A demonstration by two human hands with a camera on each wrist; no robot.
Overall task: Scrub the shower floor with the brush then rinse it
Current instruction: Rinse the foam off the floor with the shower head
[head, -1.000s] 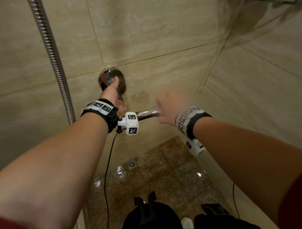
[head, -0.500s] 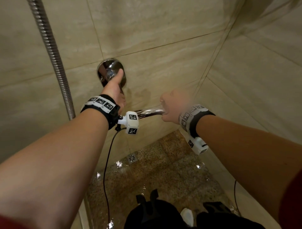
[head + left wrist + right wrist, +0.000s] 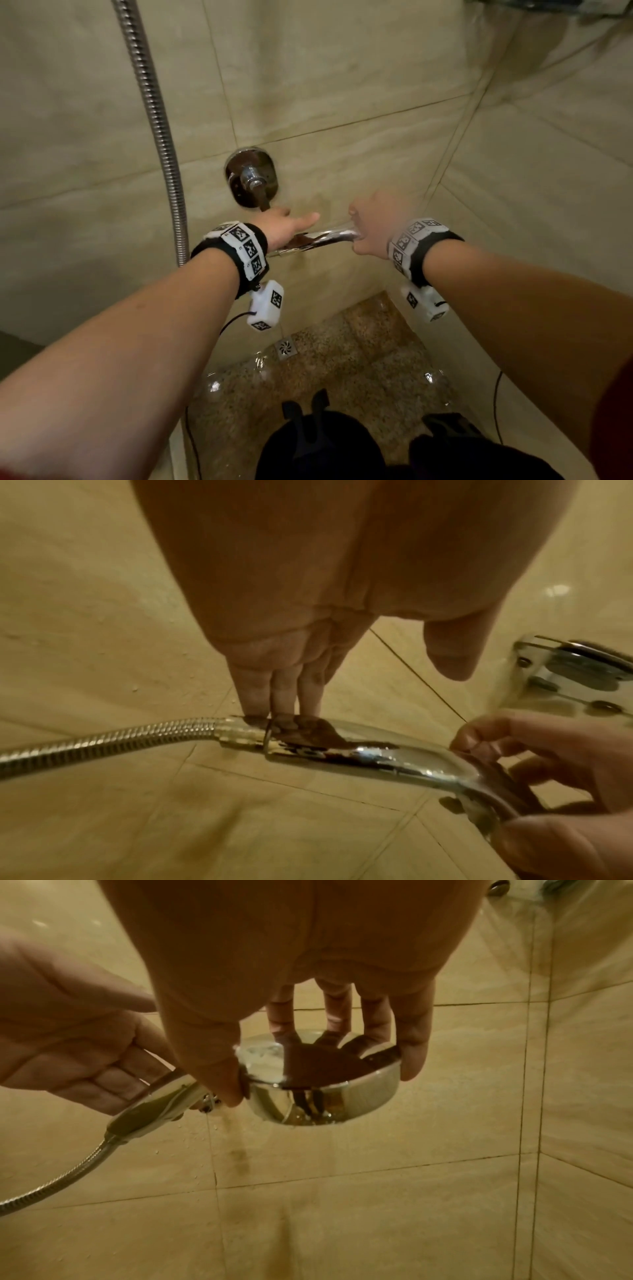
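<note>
A chrome hand shower (image 3: 322, 238) hangs level in front of the tiled wall, held between both hands. My right hand (image 3: 373, 222) grips its round head (image 3: 325, 1096), thumb on one side and fingers over the rim. My left hand (image 3: 287, 224) holds the handle (image 3: 377, 756) near the hose joint, with its fingers curled over it (image 3: 103, 1074) and the thumb apart. Below lies the wet brown speckled shower floor (image 3: 359, 359). No water comes from the head. No brush is in view.
The chrome valve knob (image 3: 251, 181) sits on the wall just above my left hand. A ribbed metal hose (image 3: 154, 120) hangs down at the left. A square drain (image 3: 285, 347) lies near the back wall. Feet in black slippers (image 3: 315, 445) stand at the bottom edge.
My left hand has left the valve knob and dropped onto the hand shower's handle. The right hand has kept its grip on the shower head.
</note>
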